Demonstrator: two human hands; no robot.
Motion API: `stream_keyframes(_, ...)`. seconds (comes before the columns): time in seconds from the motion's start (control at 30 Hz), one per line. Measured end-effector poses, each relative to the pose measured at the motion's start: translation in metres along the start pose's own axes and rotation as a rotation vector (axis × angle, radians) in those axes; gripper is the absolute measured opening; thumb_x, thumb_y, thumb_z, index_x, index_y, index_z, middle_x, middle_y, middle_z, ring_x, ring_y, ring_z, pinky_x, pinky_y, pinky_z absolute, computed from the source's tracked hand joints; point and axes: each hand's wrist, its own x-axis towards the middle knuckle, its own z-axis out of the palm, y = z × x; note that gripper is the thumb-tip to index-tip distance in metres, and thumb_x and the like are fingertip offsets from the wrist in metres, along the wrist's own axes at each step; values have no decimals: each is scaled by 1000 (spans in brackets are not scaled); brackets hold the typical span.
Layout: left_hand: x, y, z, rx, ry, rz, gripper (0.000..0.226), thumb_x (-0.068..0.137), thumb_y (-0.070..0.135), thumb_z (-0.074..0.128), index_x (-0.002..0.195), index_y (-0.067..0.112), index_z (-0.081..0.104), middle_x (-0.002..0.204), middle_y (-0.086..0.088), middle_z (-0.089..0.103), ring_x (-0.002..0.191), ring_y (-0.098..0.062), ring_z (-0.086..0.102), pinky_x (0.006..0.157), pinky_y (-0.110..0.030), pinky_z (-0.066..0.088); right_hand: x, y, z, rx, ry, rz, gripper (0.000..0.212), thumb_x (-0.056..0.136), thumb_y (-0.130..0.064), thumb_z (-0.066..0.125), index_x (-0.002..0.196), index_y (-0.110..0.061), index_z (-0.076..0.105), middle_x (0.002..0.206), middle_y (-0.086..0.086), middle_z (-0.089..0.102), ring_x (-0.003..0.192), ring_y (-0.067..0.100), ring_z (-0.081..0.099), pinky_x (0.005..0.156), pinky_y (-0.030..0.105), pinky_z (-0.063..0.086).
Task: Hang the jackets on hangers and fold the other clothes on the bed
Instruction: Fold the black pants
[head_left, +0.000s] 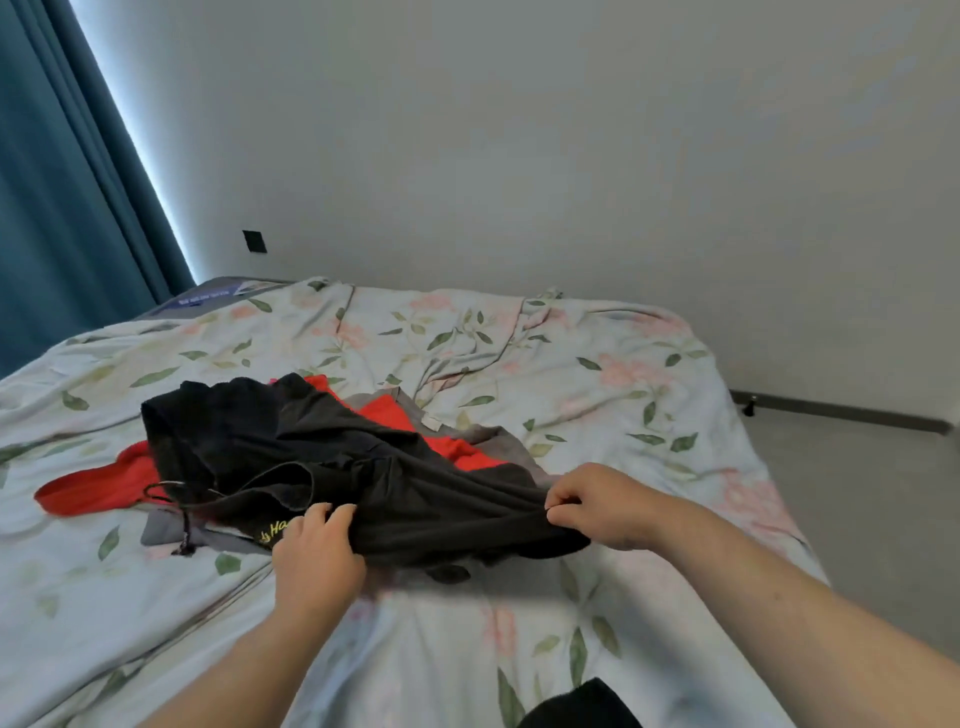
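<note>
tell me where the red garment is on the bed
In the head view the red garment lies left of centre on the floral bed, mostly buried under the black garment, with one end sticking out to the left.

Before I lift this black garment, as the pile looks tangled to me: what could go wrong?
The left hand and right hand grip the black garment, which lies over the red garment and grey garment; lifting may drag those along. The dangling black cord at the pile's left could snag.

Single head-worn wide-angle view, facing forward and down across the bed (597, 374), close over it, wall (519, 156) behind
</note>
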Motion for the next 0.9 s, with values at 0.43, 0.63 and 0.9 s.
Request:
stream_keyframes(0.43, -56, 54, 39, -168, -112, 274, 69, 81, 44, 70, 143, 21, 47, 149, -5, 44, 136, -25, 40, 112, -35, 33, -178, 172, -2, -596, -122, 871, 10, 89, -22, 49, 95, -25, 57, 122, 1, 67, 110, 20, 64, 78, 25, 44)
stream_keyframes(0.63, -74, 85, 44, -153, -348, 371, 28, 80, 40, 63, 106, 45, 53, 107, 16, 62, 109, -10, 59, 86, -31, 50, -127, 143, 40, -305, 103, 482, 33, 88, -37, 49, 114, -23, 63, 126, 4, 59, 121, 27, 56, 98, 33, 46)
stream_keyframes(0.9, -85, 103, 27, -7, -237, 496, 13, 90, 34, 54, 93, 44, 61, 90, 18, 48, 99, -8, 51, 83, -29, 31, -48, 76, 86, 9, 161, 156, 85, 88, -40, 65, 156, -31, 17, 154, -1, 37, 141, 26, 37, 114, 40, 35)
